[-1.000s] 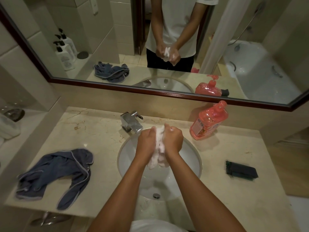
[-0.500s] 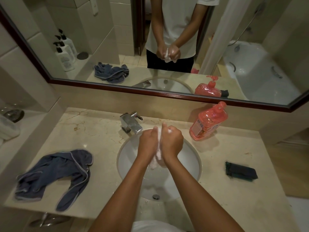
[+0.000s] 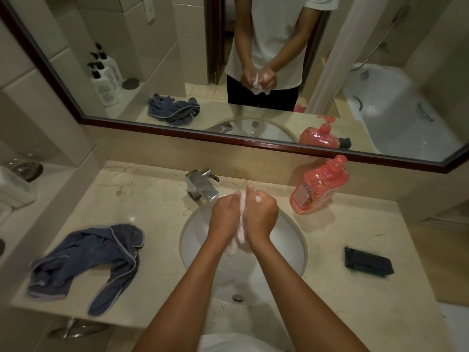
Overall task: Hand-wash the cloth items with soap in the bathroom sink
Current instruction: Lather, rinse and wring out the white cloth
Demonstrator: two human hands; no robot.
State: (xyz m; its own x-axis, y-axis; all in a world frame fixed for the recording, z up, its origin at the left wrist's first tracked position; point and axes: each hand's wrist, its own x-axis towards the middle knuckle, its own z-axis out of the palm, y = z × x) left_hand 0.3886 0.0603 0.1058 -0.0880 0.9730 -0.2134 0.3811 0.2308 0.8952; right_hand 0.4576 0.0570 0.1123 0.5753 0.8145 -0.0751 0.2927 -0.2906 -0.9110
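Over the round white sink (image 3: 291, 240) both my hands grip a small soapy white cloth (image 3: 239, 235) between them. My left hand (image 3: 225, 214) and my right hand (image 3: 261, 214) are curled tight around it, knuckles up, with foam on the fingers. Most of the cloth is hidden between the palms; a wet end hangs below the wrists. A pink pump bottle of soap (image 3: 318, 186) stands on the counter to the right of the sink. A blue towel with pale trim (image 3: 88, 260) lies crumpled on the counter at the left.
A chrome faucet (image 3: 201, 185) stands behind the sink, close to my left hand. A folded dark green cloth (image 3: 368, 261) lies on the marble counter (image 3: 152, 199) at the right. A wide mirror (image 3: 177, 59) lines the wall. White bottles (image 3: 12, 186) sit on a left ledge.
My hands have kept rubbing the white cloth, squeezing closer together so less of it shows. They stay over the sink in the same spot.
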